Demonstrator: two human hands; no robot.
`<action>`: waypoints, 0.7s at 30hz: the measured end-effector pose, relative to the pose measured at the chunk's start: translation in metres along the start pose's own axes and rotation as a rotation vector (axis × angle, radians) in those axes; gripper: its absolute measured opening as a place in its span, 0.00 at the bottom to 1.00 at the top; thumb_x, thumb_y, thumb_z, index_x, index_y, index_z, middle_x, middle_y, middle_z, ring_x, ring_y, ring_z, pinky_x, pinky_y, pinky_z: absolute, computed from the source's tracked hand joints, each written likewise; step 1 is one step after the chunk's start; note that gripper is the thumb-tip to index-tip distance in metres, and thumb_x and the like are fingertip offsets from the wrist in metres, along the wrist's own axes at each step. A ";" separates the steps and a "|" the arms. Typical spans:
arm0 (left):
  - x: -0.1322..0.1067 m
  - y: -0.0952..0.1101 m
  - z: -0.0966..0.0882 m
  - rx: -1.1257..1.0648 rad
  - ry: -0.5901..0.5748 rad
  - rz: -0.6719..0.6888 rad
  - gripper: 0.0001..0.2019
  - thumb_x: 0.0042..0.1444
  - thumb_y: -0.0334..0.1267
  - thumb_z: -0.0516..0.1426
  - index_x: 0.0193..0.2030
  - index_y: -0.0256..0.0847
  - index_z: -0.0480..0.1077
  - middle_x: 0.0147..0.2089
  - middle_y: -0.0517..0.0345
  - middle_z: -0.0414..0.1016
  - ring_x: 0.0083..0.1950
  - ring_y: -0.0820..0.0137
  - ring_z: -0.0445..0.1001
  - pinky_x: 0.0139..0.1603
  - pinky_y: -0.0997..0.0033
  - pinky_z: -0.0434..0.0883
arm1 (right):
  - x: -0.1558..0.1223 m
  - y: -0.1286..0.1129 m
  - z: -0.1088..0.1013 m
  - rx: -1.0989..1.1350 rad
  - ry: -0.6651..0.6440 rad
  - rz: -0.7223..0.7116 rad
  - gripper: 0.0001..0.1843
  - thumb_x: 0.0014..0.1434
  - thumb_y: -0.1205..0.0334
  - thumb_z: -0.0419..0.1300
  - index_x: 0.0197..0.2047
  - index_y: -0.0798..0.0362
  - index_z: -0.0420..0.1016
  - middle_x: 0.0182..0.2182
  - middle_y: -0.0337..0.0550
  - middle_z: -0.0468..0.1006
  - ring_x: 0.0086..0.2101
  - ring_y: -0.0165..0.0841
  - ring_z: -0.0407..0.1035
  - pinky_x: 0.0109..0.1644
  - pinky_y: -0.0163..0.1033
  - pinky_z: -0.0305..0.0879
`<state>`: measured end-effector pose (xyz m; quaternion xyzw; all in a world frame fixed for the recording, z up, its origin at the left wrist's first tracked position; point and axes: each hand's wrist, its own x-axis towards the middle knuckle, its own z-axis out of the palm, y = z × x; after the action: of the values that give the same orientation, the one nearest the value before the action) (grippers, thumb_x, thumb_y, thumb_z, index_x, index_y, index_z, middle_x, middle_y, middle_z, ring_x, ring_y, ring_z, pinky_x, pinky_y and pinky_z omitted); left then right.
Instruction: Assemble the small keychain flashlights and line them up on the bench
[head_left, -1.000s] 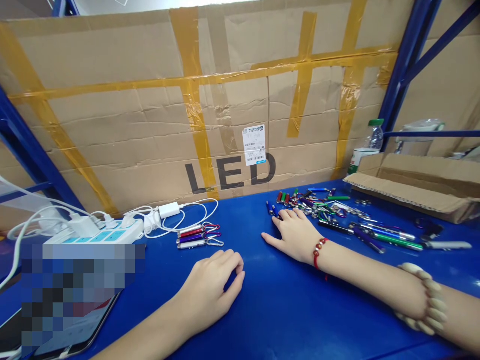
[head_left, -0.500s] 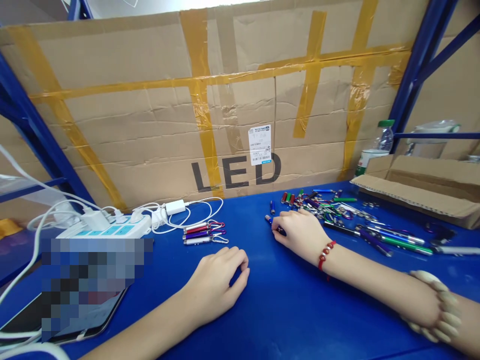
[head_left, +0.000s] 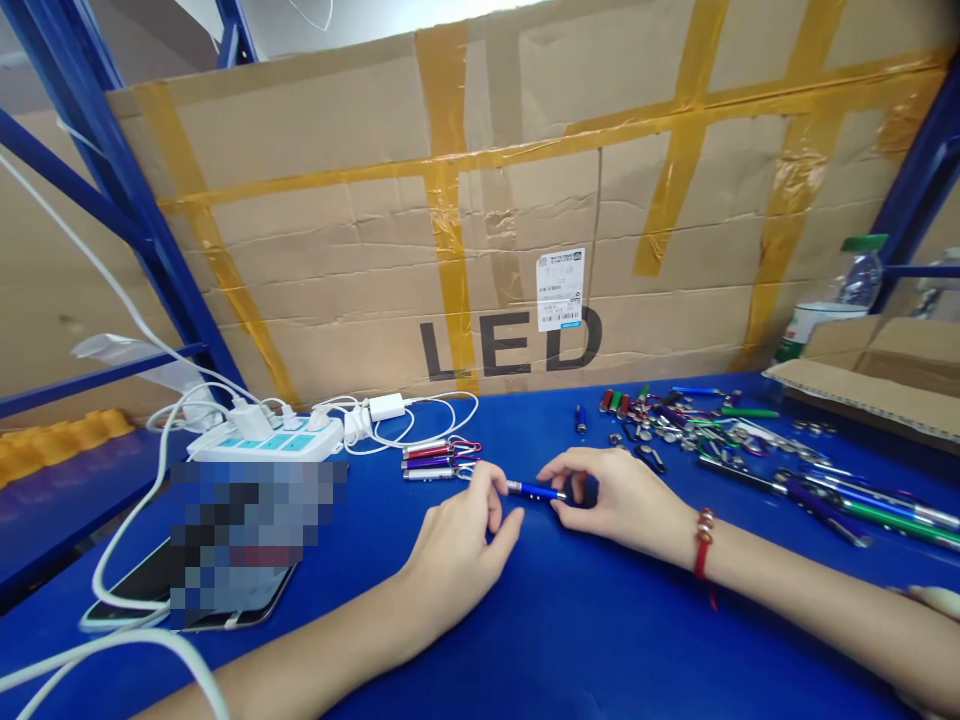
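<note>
A: L to R, quick. Far L: phone (head_left: 127, 600) flat on the table (head_left: 570, 640), white cable (head_left: 112, 640) looping past it, power strip (head_left: 266, 442) behind w/ chargers plugged in.

B: Next?

A: 3 keychain torches (head_left: 439, 460) side by side, just L of the left hand (head_left: 457, 545).

B: Hands?

A: Both clamped on one blue mini torch (head_left: 536, 491). Left hand fingertips pinch its L end, right hand (head_left: 622, 495) pinches the R end. It sits level between them, mid-table, low. Can't tell if it touches the table.

B: R side?

A: Pile of small parts (head_left: 667, 420) just behind the right hand, long pens (head_left: 862, 505) further R, cardboard box (head_left: 877, 385) at the edge.

B: Risks?

A: IMO the grip is fingertip-only at the ends, so a twist could pop it loose. It's round, so it'd prob roll into the pile and mix in. Also L forearm is near that cable, and a snag could drag the phone.
</note>
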<state>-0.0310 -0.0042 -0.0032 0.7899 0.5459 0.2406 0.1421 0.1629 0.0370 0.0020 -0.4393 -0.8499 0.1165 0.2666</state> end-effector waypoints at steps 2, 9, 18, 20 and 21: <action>0.003 -0.005 0.002 -0.090 0.072 -0.051 0.08 0.58 0.40 0.49 0.43 0.46 0.52 0.29 0.68 0.62 0.24 0.74 0.63 0.26 0.75 0.58 | -0.001 -0.002 0.000 0.060 0.017 -0.043 0.10 0.48 0.65 0.58 0.36 0.50 0.76 0.29 0.36 0.76 0.25 0.25 0.68 0.28 0.30 0.62; 0.006 -0.005 0.000 -0.192 -0.008 0.001 0.08 0.59 0.45 0.49 0.41 0.45 0.61 0.25 0.67 0.63 0.24 0.73 0.63 0.26 0.75 0.58 | -0.004 -0.010 -0.004 0.259 -0.009 -0.163 0.09 0.53 0.65 0.57 0.38 0.54 0.75 0.33 0.40 0.75 0.25 0.22 0.67 0.26 0.27 0.62; 0.004 0.000 -0.001 -0.270 0.071 0.017 0.10 0.56 0.45 0.51 0.36 0.41 0.66 0.29 0.62 0.68 0.25 0.74 0.61 0.26 0.76 0.60 | -0.007 -0.008 -0.009 -0.110 -0.022 -0.226 0.13 0.58 0.55 0.55 0.43 0.50 0.73 0.37 0.38 0.75 0.34 0.26 0.69 0.33 0.29 0.60; 0.004 0.000 0.000 -0.256 0.056 0.003 0.10 0.57 0.45 0.50 0.36 0.41 0.66 0.27 0.63 0.66 0.23 0.75 0.59 0.25 0.76 0.59 | -0.004 -0.005 -0.015 -0.359 -0.027 -0.108 0.14 0.60 0.53 0.51 0.44 0.48 0.72 0.40 0.39 0.75 0.39 0.30 0.70 0.35 0.31 0.60; 0.005 0.001 0.001 -0.250 0.040 -0.005 0.10 0.57 0.45 0.50 0.36 0.41 0.66 0.25 0.64 0.65 0.22 0.75 0.58 0.24 0.76 0.58 | -0.001 -0.002 -0.019 -0.483 -0.028 -0.012 0.13 0.61 0.55 0.50 0.44 0.47 0.73 0.41 0.40 0.75 0.41 0.31 0.70 0.35 0.32 0.60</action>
<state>-0.0287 -0.0001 -0.0024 0.7598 0.5164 0.3218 0.2291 0.1730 0.0341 0.0184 -0.4835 -0.8594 -0.0856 0.1425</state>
